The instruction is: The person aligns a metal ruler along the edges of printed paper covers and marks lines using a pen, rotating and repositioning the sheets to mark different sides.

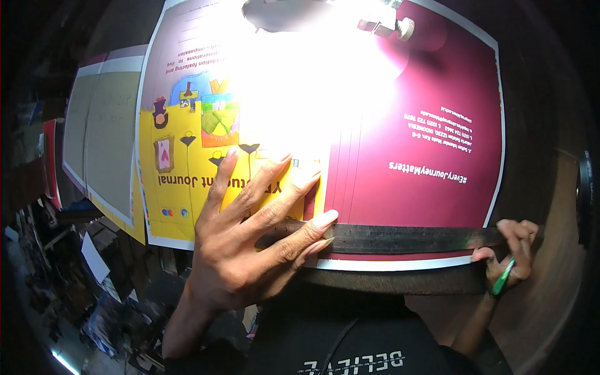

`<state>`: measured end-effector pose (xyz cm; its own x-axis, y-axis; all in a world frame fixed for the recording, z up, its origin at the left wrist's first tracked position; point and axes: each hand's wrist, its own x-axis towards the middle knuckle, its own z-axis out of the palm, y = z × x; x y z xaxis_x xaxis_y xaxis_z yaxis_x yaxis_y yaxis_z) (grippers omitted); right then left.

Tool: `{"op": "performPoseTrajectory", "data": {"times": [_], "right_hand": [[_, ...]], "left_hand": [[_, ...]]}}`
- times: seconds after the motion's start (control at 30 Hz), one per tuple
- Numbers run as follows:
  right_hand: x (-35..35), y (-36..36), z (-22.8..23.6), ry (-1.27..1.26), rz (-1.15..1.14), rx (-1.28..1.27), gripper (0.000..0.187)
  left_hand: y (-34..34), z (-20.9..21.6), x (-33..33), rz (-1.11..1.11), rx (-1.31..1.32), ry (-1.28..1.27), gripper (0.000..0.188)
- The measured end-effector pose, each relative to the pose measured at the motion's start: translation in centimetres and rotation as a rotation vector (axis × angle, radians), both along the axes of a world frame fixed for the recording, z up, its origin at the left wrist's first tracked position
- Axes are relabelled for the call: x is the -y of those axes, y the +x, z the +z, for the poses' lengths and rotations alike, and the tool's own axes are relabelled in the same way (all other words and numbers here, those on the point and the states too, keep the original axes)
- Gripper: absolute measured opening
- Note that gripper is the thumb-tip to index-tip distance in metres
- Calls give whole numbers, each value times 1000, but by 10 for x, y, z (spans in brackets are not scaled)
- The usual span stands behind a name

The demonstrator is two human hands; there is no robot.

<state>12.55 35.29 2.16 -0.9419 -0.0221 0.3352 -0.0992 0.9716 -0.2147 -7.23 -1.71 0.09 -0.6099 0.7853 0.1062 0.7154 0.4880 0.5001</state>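
A large printed cover sheet, yellow and pink on the left and maroon on the right, lies upside down to me on the table. Along its near edge runs a long dark ruler. My left hand is spread flat over the sheet, its thumb and nearest finger across the ruler's left part. At the ruler's right end is my right hand, its fingers bent around that end and around a slim green-and-white pen-like tool. The tool's tip is hidden, so its exact kind is unclear.
A bright lamp glares over the sheet's upper middle, with a metal clamp screw beside it. A grey-green board lies on other sheets at the left. The dark table edge runs close to my body; clutter fills the floor at lower left.
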Motion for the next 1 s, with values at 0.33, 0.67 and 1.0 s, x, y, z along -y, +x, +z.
{"op": "performPoseTrajectory", "data": {"times": [0.33,0.67,1.0], "right_hand": [[11,-39,31,-1503,-46,88,49],[12,-56,-2,-1565,110,188,19],[-1,-57,-22,-1254,318,61,23]], "left_hand": [[4,0,11,7,-110,-99,17],[4,-3,10,-25,-184,-203,18],[13,-3,7,49,-165,-138,22]]}}
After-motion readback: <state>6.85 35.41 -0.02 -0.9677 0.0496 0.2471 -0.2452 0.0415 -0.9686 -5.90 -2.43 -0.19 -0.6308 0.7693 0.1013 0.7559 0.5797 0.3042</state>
